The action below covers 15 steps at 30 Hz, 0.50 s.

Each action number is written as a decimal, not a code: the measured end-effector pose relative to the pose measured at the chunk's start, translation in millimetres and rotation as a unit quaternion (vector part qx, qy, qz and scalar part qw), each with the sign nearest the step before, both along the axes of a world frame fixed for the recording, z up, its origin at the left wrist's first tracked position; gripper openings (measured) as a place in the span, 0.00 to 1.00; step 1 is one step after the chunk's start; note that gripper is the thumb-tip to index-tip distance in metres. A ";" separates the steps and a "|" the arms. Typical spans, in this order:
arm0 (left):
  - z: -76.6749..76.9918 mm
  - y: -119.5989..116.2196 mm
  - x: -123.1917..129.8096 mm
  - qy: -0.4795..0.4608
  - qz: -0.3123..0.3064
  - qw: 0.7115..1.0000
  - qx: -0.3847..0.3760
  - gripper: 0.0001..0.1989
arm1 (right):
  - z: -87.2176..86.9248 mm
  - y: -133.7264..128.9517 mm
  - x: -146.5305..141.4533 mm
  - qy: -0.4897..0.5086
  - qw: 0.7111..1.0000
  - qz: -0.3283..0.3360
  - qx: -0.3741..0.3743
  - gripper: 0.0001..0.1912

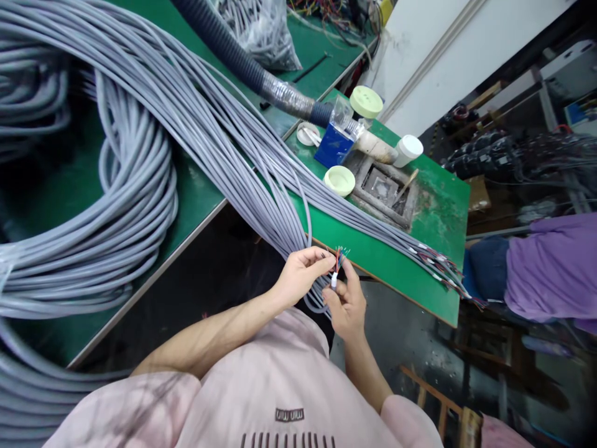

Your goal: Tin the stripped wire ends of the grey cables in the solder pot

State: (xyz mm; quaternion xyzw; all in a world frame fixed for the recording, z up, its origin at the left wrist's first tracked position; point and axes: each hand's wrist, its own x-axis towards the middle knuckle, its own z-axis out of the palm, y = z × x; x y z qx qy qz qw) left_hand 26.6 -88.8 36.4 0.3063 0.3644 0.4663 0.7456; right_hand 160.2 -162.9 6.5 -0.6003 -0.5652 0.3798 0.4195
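A grey cable (333,284) with a white band near its end is pinched in my right hand (347,302). Several thin coloured wires (339,258) fan out from its stripped end, pointing away from me. My left hand (308,269) is closed at the wires' left side, thumb and fingertips together on some of them. A large bundle of grey cables (242,168) runs from the upper left across the table, and some loops hang just beyond and below my hands. The bundle's far ends (438,264), with coloured wires showing, lie along the right part of the green table.
On the green table (420,289) stand a soldering pot (385,190) with a wooden stick, a blue box (333,144), pale round lids (339,180) and a white cup (409,150). A dark hose (233,53) crosses above. Another person in purple (553,267) is at the right.
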 end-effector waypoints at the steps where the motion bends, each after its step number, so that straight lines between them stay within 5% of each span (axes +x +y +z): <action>1: 0.6 0.1 0.1 -0.005 0.004 1.000 0.000 0.14 | 0.2 0.2 -0.2 -0.001 1.000 0.001 0.001 0.37; 15: -7.5 1.4 0.4 -0.025 0.016 0.999 0.012 0.11 | 7.4 4.9 -5.3 0.020 1.000 0.011 0.010 0.35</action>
